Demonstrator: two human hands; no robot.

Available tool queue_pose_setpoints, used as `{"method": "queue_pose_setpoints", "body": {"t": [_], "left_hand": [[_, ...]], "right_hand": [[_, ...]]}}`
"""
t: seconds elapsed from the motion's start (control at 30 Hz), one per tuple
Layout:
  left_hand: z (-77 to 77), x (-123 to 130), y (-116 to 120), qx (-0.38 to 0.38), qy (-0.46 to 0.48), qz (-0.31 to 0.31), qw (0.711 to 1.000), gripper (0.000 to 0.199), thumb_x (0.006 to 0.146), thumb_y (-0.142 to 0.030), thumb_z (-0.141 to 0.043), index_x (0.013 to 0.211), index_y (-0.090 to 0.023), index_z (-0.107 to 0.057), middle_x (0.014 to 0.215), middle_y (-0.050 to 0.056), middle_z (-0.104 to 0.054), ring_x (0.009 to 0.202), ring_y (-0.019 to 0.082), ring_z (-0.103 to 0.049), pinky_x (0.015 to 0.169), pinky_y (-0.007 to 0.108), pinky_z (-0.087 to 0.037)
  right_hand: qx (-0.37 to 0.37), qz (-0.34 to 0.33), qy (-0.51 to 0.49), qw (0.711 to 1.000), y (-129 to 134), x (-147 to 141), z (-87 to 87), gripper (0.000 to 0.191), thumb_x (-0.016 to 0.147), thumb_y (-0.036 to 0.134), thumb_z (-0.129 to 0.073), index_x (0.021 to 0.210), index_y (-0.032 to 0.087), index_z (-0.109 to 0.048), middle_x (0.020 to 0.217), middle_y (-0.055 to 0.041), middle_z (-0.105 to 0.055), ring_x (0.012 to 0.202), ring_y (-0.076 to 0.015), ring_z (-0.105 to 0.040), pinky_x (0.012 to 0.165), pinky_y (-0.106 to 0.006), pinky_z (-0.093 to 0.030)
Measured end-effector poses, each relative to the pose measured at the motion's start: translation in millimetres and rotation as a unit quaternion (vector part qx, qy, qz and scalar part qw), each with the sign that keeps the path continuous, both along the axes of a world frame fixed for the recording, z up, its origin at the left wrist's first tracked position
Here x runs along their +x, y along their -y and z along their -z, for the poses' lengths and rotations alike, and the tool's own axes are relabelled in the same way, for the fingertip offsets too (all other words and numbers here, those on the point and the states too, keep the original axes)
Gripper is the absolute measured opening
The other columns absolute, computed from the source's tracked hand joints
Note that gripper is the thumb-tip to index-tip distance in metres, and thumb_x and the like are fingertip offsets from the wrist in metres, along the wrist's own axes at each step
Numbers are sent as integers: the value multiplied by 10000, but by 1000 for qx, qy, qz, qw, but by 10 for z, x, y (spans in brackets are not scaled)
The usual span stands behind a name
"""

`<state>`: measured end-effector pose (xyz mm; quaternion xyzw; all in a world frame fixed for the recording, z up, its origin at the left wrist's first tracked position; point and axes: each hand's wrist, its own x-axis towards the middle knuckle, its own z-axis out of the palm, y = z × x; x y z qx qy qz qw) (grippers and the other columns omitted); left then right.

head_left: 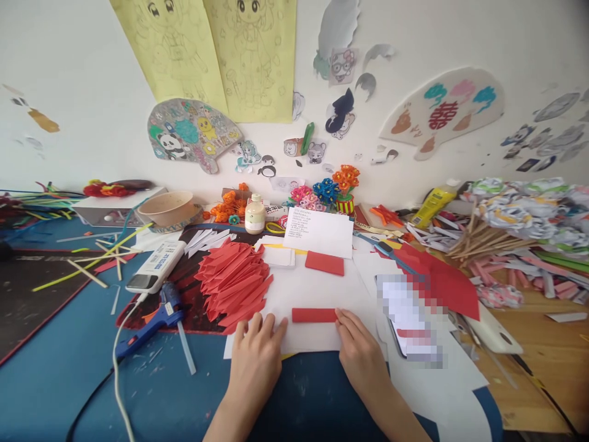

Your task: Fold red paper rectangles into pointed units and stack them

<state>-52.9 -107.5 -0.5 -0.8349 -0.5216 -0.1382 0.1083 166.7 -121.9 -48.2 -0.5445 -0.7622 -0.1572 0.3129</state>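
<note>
A folded red paper strip (315, 315) lies crosswise on white paper (317, 337) in front of me. My right hand (361, 347) pinches the strip's right end between thumb and fingers. Just off its left end, my left hand (257, 347) rests on the white paper with fingers apart, holding nothing. Beyond my left fingers is a heap of folded red paper pieces (232, 285). Behind the strip sit a small stack of red paper (324, 263) and a small stack of white paper (279, 257). A white card with writing (318, 232) stands farther back.
To the left are a blue glue gun (156, 322), a white device (157, 265) with a cable and a bowl (166, 207). A small bottle (254, 215) and craft flowers (326, 191) line the wall. On the right lie a phone (398, 319), red sheets (442, 279) and wooden sticks (478, 232).
</note>
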Motion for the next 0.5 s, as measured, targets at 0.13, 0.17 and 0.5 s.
{"method": "queue_pose_setpoints", "body": {"t": [0.13, 0.17, 0.5], "left_hand": [[-50, 73, 21, 24, 20, 9, 999, 276, 835, -82, -475, 950, -203, -694, 938, 80, -639, 853, 231, -530, 783, 415, -394], [-44, 129, 10, 29, 21, 30, 999, 298, 852, -87, -459, 1019, -196, -681, 997, 85, -642, 899, 229, -538, 827, 413, -399], [16, 417, -179, -17, -48, 177, 983, 340, 922, -123, -422, 1218, -151, -586, 1210, 88, -633, 1076, 213, -571, 1005, 398, -367]], "right_hand": [[-5, -17, -12, 1000, -2, 24, 53, 356, 909, 2, -392, 1054, 87, -706, 1113, -165, -689, 1114, -270, -619, 925, -416, -572], [-5, -19, -20, 1000, -6, 31, 58, 350, 913, 14, -397, 1065, 91, -702, 1117, -164, -687, 1118, -272, -616, 928, -421, -569], [-26, 32, -7, 999, 47, 107, -35, 434, 852, -64, -340, 1024, 107, -699, 1143, -125, -684, 1101, -280, -615, 876, -451, -565]]}}
